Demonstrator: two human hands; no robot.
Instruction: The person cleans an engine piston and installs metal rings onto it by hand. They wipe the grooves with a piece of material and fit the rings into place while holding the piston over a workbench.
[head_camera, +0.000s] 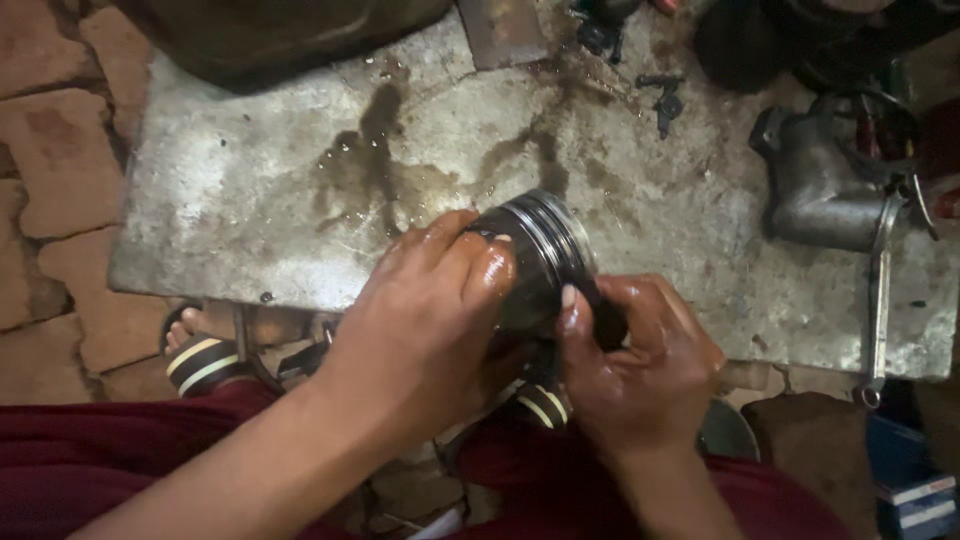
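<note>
Dim, warm light overall; metal sheet (300, 190) brightest at centre-left, corners falling into deep shadow. Wet glare on oily left hand (430, 320) and right hand (640, 360). Slight softness, edges murky, mild noise

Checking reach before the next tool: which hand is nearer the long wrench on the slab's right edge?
Right. The right hand sits just left of the wrench; the left hand, gripping the piston, is farther left.

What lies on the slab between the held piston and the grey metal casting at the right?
In the head view, only bare, oil-stained slab lies between the piston and the casting.
</note>
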